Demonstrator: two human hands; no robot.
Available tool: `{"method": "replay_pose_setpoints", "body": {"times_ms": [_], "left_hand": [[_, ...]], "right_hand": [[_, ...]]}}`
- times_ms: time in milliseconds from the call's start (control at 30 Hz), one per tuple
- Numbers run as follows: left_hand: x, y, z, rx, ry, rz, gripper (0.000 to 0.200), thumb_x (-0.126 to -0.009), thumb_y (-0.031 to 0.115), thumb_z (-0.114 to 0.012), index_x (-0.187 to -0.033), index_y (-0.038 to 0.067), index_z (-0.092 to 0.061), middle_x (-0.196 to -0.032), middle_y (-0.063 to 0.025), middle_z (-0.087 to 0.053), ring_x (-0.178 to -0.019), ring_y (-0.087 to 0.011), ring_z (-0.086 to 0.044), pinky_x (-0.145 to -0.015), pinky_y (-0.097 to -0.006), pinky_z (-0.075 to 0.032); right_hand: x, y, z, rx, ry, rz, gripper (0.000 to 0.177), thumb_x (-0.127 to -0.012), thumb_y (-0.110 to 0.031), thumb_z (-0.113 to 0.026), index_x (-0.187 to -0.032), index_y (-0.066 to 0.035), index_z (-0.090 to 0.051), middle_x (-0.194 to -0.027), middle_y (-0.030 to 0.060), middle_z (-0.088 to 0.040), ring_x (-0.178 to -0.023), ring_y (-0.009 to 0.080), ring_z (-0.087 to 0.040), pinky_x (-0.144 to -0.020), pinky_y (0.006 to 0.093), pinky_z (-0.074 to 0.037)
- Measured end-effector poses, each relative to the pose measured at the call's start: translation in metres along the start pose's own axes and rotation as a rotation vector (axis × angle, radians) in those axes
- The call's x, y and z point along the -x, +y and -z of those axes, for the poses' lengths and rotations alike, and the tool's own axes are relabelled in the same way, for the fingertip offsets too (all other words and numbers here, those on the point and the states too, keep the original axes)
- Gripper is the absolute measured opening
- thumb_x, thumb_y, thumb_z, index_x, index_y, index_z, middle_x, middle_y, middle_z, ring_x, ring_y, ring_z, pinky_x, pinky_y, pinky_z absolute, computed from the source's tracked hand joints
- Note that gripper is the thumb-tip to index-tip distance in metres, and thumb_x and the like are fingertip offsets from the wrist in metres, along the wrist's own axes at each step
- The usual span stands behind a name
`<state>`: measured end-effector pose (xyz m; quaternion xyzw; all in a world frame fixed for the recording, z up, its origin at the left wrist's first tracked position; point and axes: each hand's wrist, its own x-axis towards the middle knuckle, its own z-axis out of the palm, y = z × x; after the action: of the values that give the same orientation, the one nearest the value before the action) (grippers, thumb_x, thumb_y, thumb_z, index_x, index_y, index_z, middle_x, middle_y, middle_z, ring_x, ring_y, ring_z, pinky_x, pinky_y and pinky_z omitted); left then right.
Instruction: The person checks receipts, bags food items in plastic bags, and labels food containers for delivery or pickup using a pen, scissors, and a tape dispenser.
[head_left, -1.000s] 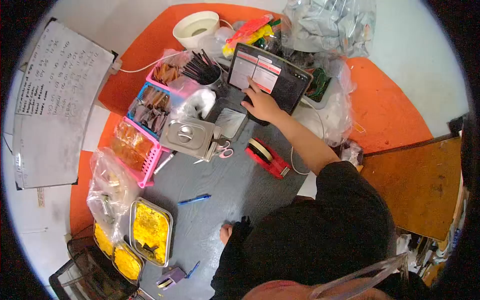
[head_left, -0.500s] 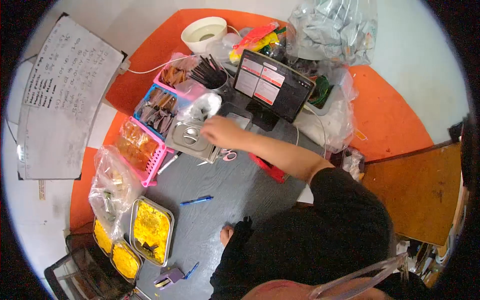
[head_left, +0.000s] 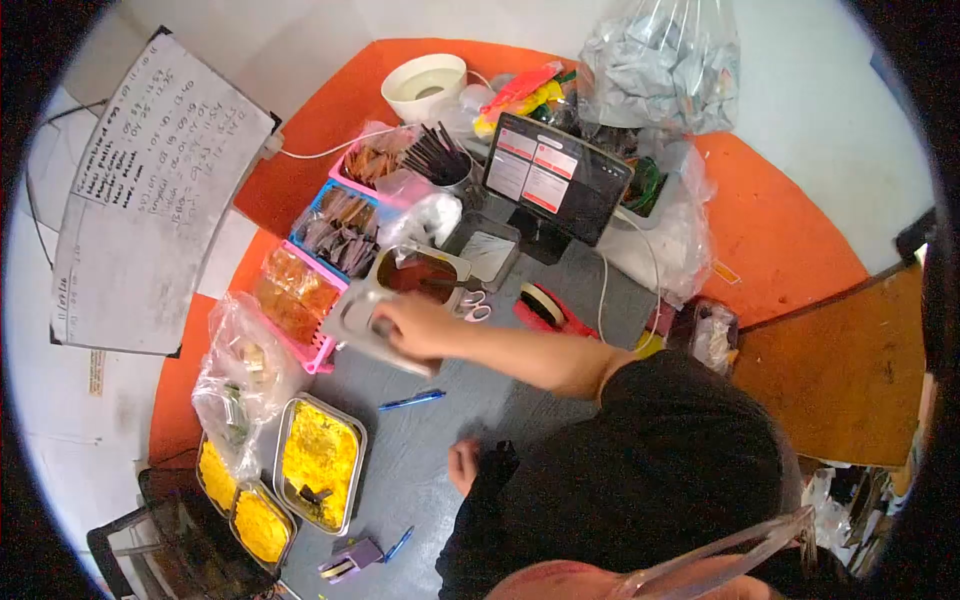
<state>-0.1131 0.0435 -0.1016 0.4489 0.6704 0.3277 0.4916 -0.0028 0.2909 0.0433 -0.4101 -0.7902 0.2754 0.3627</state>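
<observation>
Grips in the right fingers (head_left: pixel 392 317) the steel lid (head_left: pixel 352 316), slanting lengthwise toward lower right, just below-left of the open container (head_left: pixel 432 255) left of mid-frame, with the left hand (head_left: pixel 462 465), grasp unclear, farther down over the desk (head_left: pixel 405 440).

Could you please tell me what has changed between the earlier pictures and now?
The right hand has left the tablet and taken hold of the metal lid, drawing it toward the picture's lower left and exposing the container's reddish-brown contents. The left hand stayed by the table, and the large tray of yellow food stayed put.
</observation>
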Motion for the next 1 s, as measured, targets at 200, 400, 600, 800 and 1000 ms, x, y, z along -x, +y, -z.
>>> {"method": "replay_pose_setpoints", "body": {"times_ms": [200, 400, 600, 800, 1000], "left_hand": [[-0.014, 0.112, 0.010, 1.376, -0.059, -0.128, 0.040, -0.089, 0.032, -0.037, -0.120, 0.006, -0.036, -0.119, -0.0106, -0.043, -0.110, -0.0236, -0.042, -0.090, -0.0388, -0.034], [-0.048, 0.049, 0.029, 1.028, 0.264, -0.016, 0.030, -0.087, 0.020, -0.038, -0.112, 0.004, -0.040, -0.111, -0.0110, -0.047, -0.104, -0.0248, -0.046, -0.086, -0.0399, -0.040], [-0.098, 0.046, 0.072, 0.917, 0.342, -0.008, 0.029, -0.086, 0.017, -0.038, -0.109, 0.000, -0.041, -0.107, -0.0118, -0.049, -0.097, -0.0239, -0.050, -0.083, -0.0368, -0.042], [-0.090, 0.078, 0.056, 0.718, 0.588, -0.182, 0.057, -0.085, 0.018, -0.046, -0.131, -0.001, -0.018, -0.136, -0.0160, -0.018, -0.125, -0.0257, -0.022, -0.102, -0.0375, -0.016], [-0.067, 0.044, 0.026, -0.022, 0.655, -0.414, 0.049, -0.083, 0.013, -0.052, -0.124, -0.001, -0.031, -0.129, -0.0156, -0.029, -0.118, -0.0261, -0.032, -0.097, -0.0370, -0.027]], "right_hand": [[0.083, -0.002, -0.056, -1.411, -0.486, -0.664, 0.034, -0.078, -0.010, -0.052, -0.111, -0.011, -0.048, -0.091, 0.0012, -0.057, -0.075, 0.0093, -0.053, -0.061, 0.0255, -0.046], [0.106, 0.021, -0.033, -1.178, -0.082, -0.738, 0.033, -0.078, -0.012, -0.054, -0.110, -0.007, -0.046, -0.091, 0.0045, -0.055, -0.079, 0.0124, -0.053, -0.066, 0.0290, -0.046], [0.070, 0.064, -0.019, -1.479, 0.370, -0.749, 0.021, -0.082, -0.014, -0.052, -0.100, -0.005, -0.044, -0.091, 0.0078, -0.052, -0.083, 0.0190, -0.055, -0.071, 0.0310, -0.049], [0.068, 0.061, -0.019, -1.319, 0.223, -0.799, 0.018, -0.084, -0.012, -0.048, -0.098, -0.001, -0.044, -0.090, 0.0116, -0.055, -0.076, 0.0224, -0.060, -0.069, 0.0327, -0.051], [0.114, 0.041, -0.023, -1.357, 0.119, -0.812, 0.023, -0.084, -0.012, -0.051, -0.103, -0.002, -0.044, -0.090, 0.0114, -0.056, -0.078, 0.0212, -0.060, -0.067, 0.0314, -0.051]]}}
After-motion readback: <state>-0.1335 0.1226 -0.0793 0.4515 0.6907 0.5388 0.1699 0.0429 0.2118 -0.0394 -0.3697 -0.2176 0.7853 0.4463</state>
